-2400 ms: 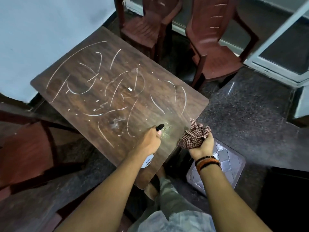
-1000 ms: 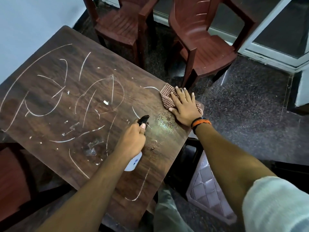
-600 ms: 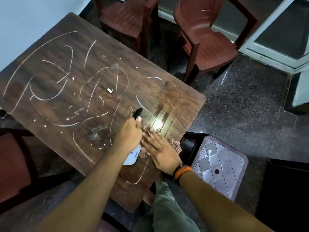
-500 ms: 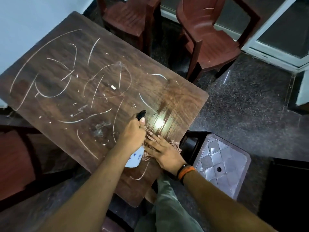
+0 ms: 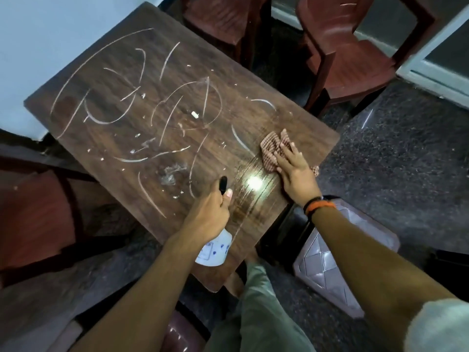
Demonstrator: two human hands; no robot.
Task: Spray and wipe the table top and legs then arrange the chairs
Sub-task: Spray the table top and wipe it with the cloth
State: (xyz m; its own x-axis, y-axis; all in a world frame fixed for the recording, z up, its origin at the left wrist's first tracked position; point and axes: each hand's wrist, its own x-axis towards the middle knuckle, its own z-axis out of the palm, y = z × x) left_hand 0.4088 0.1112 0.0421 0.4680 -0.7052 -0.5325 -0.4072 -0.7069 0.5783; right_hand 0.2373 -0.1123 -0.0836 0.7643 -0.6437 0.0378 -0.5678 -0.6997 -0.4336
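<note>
A dark wooden table carries white chalk scribbles and crumbs over most of its top. My left hand grips a white spray bottle with a black nozzle, held over the near edge. My right hand presses flat on a checked cloth near the table's right corner. A wet, shiny streak lies between my hands. Two maroon plastic chairs stand beyond the table, one at the far edge and one to its right.
Another maroon chair sits at the left of the table. A pale plastic stool with a diamond pattern stands at the lower right by my leg. A white wall lies at upper left, and a white door frame at upper right.
My right hand has slid the cloth from the near edge beside the bottle away toward the right corner, leaving a wet streak. My left hand keeps the bottle in about the same place.
</note>
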